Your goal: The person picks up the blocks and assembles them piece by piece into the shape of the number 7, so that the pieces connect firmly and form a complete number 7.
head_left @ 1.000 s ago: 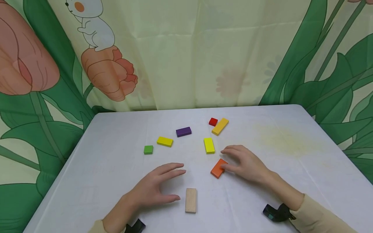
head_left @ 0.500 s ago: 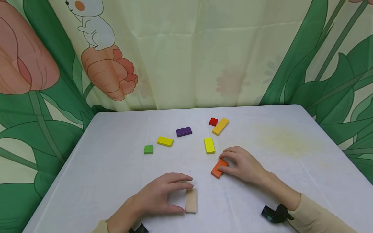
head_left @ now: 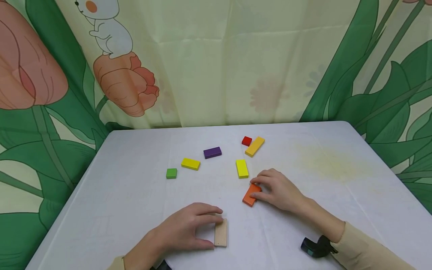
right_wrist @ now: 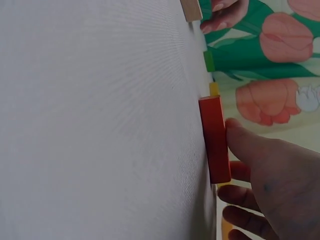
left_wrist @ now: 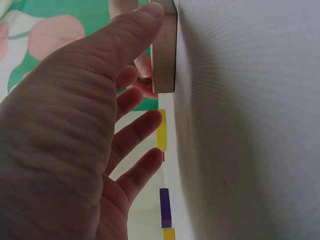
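Note:
An orange block (head_left: pixel 249 199) lies slanted on the white-covered table, right of centre in the head view. My right hand (head_left: pixel 280 189) pinches it, thumb on the near side and a finger at its far end; the right wrist view shows the thumb (right_wrist: pixel 240 135) against the block, with a fingertip partly hidden behind it. A plain wooden block (head_left: pixel 221 234) lies flat near the front. Around its left side my left hand (head_left: pixel 185 227) is spread, thumb by the near corner, a finger over the far end. In the left wrist view the thumb (left_wrist: pixel 135 30) overlaps the wooden block.
Farther back lie a green block (head_left: pixel 171 173), a yellow block (head_left: pixel 190 164), a purple block (head_left: pixel 212 152), another yellow block (head_left: pixel 242 168), a red block (head_left: pixel 246 141) and an amber block (head_left: pixel 254 146). A printed curtain (head_left: pixel 216 75) hangs behind the table.
My left hand has come toward the near side and right, reaching the wooden block, which stays put. My right fingers have closed on the orange block, which has turned and shifted slightly left.

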Motion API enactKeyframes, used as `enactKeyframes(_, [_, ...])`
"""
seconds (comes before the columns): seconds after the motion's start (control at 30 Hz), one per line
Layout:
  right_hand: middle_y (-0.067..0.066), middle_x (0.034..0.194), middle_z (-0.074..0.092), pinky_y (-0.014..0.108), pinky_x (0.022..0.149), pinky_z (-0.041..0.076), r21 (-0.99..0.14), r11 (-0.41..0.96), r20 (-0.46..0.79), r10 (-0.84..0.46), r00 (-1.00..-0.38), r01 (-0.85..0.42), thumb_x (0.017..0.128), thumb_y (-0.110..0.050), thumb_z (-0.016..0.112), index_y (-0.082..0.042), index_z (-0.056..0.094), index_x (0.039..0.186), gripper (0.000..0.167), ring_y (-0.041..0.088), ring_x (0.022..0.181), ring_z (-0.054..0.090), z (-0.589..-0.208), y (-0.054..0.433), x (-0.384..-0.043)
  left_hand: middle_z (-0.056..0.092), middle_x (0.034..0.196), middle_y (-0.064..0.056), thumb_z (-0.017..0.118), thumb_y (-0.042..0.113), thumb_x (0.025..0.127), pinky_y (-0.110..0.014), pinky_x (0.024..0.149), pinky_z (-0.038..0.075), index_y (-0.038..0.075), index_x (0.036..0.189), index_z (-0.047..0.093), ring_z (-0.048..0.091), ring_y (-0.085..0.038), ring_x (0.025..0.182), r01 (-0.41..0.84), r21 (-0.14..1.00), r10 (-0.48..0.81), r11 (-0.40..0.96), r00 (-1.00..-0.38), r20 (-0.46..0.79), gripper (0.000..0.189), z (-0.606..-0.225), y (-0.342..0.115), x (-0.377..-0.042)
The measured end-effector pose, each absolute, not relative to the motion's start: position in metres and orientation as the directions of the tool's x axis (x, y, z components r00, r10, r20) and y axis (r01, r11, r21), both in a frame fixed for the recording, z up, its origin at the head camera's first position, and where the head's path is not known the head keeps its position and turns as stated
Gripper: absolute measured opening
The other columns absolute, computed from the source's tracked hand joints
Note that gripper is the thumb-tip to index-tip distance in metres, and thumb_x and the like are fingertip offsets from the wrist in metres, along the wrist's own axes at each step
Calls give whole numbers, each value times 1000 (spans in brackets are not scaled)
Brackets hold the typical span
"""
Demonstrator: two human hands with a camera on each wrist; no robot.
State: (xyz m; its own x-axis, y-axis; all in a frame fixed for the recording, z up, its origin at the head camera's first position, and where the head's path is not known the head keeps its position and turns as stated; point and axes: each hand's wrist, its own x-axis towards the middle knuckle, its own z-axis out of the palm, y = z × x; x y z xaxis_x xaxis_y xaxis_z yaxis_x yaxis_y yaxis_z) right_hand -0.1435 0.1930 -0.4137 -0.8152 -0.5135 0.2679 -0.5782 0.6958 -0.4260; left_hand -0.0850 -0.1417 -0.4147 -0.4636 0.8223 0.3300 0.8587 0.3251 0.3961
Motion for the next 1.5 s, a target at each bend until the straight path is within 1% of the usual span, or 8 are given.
enactKeyframes(0.2, [-9, 103, 63, 41, 87, 51, -423, 704, 217, -532, -819, -570, 84, -33, 84, -18, 76, 115, 35, 16, 102, 57, -414, 185, -145, 61, 135, 6, 85, 40, 83, -25, 102, 45, 18, 127, 70, 56, -10, 122, 840, 422, 825, 341, -483, 293, 51, -414, -141, -83])
enactKeyframes(0.33, [-8, 101, 61, 37, 83, 49, -386, 699, 227, -560, -797, -601, 83, -34, 84, -17, 77, 116, 37, 14, 98, 54, -414, 179, -147, 62, 132, 6, 84, 40, 83, -24, 103, 44, 17, 126, 71, 56, -9, 121, 855, 400, 835, 330, -462, 299, 51, -414, -139, -83])
enactKeyframes(0.47, [-6, 100, 59, 34, 79, 46, -355, 694, 234, -582, -779, -626, 82, -33, 85, -17, 77, 119, 40, 14, 94, 50, -412, 172, -147, 64, 128, 5, 86, 37, 81, -22, 102, 43, 14, 121, 73, 57, -9, 118, 885, 353, 841, 302, -422, 338, 48, -415, -138, -84])
enactKeyframes(0.6, [-5, 99, 56, 36, 81, 44, -339, 695, 223, -595, -772, -634, 83, -32, 85, -19, 77, 119, 40, 15, 95, 49, -411, 166, -148, 65, 127, 5, 86, 34, 82, -20, 102, 42, 13, 118, 74, 58, -8, 117, 887, 354, 845, 297, -417, 336, 44, -415, -138, -84])
enactKeyframes(0.87, [-4, 100, 51, 42, 89, 39, -328, 694, 218, -605, -766, -641, 83, -34, 84, -21, 78, 118, 38, 19, 102, 45, -408, 157, -150, 65, 126, 6, 85, 33, 83, -19, 102, 42, 13, 116, 74, 58, -8, 117, 880, 372, 854, 295, -417, 310, 40, -416, -136, -83])
enactKeyframes(1.1, [-1, 102, 50, 43, 91, 38, -309, 691, 239, -609, -757, -654, 84, -34, 83, -22, 79, 116, 34, 22, 104, 44, -407, 151, -154, 64, 128, 7, 82, 34, 87, -19, 103, 41, 14, 121, 73, 56, -6, 119, 846, 418, 859, 330, -453, 240, 40, -413, -135, -84])
enactKeyframes(1.37, [0, 101, 49, 47, 93, 36, -293, 676, 280, -615, -737, -676, 83, -33, 84, -23, 79, 116, 35, 24, 105, 44, -408, 146, -160, 64, 130, 6, 81, 32, 88, -20, 103, 41, 12, 123, 72, 56, -7, 120, 865, 379, 860, 329, -440, 258, 42, -413, -129, -88])
enactKeyframes(1.5, [-1, 103, 49, 47, 96, 35, -296, 679, 267, -616, -741, -672, 85, -34, 83, -24, 78, 117, 35, 25, 108, 43, -408, 143, -163, 63, 131, 5, 80, 31, 88, -20, 104, 41, 12, 125, 71, 55, -7, 122, 859, 384, 862, 338, -447, 240, 43, -412, -125, -92])
